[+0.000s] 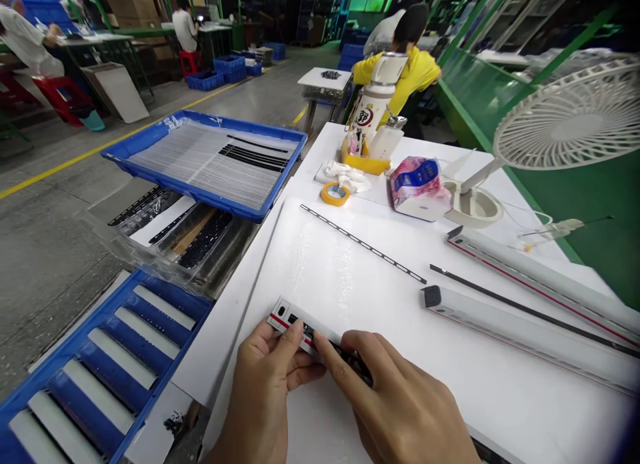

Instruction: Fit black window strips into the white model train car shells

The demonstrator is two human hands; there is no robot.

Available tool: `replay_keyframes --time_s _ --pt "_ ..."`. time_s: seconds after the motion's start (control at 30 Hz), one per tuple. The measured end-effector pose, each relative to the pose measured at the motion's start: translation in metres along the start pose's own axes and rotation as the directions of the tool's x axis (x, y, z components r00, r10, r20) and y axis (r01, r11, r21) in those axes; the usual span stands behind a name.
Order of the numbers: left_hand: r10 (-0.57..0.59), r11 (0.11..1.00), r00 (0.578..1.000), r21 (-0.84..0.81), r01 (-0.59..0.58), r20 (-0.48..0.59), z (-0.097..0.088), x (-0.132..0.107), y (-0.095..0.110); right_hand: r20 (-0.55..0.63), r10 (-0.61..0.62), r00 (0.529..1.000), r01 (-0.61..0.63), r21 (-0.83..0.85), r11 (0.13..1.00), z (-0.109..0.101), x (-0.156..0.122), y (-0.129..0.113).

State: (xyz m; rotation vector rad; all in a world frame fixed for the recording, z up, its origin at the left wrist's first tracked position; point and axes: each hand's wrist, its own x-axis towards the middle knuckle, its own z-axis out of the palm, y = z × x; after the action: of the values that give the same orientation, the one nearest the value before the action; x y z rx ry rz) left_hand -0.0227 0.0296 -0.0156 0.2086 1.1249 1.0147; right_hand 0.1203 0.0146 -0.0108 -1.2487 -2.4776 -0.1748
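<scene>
A white model train car [281, 311] with a red stripe and dark window openings lies slanted in my hands, low over the white table mat. My left hand [263, 377] is closed around its near end, with the thumb on the side by the windows. My right hand [400, 391] grips it further along, its index finger pressing at a dark window opening close to the left thumb. A black strip shows along the car's side under my right fingers, and much of the car's length is hidden by that hand.
A slotted black window strip [365, 243] lies beyond my hands. Right are two more train cars [520, 334] and a dark strip [500, 295]. Orange tape [335, 194], a tissue pack [419, 187] and a fan [565, 117] stand behind. Blue trays [260, 214] flank the table's left; a person in yellow sits beyond.
</scene>
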Motion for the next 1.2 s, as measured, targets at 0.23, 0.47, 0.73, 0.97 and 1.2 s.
replay_keyframes --time_s 0.23,0.47,0.73,0.97,1.2 --pt "0.187 0.982 0.982 -0.001 -0.187 -0.027 -0.001 -0.011 -0.016 -0.046 0.005 0.999 -0.009 -0.08 0.997 -0.011 -0.011 -0.017" --pt "0.287 0.958 0.957 0.023 -0.287 -0.032 -0.001 -0.019 -0.021 -0.153 0.143 0.978 -0.149 -0.03 0.988 -0.009 -0.023 -0.021" --pt "0.298 0.954 0.954 0.026 -0.297 -0.038 -0.006 -0.021 -0.025 -0.076 0.354 0.932 -0.31 0.337 0.889 -0.016 -0.023 -0.016" --pt "0.347 0.938 0.938 0.025 -0.346 -0.023 -0.007 -0.027 -0.025 0.415 0.402 0.816 -0.577 0.538 0.614 -0.041 0.001 0.007" --pt "0.348 0.936 0.938 -0.053 -0.347 -0.001 -0.004 -0.025 -0.025 0.452 0.408 0.793 -0.606 0.522 0.6 -0.045 0.015 0.005"
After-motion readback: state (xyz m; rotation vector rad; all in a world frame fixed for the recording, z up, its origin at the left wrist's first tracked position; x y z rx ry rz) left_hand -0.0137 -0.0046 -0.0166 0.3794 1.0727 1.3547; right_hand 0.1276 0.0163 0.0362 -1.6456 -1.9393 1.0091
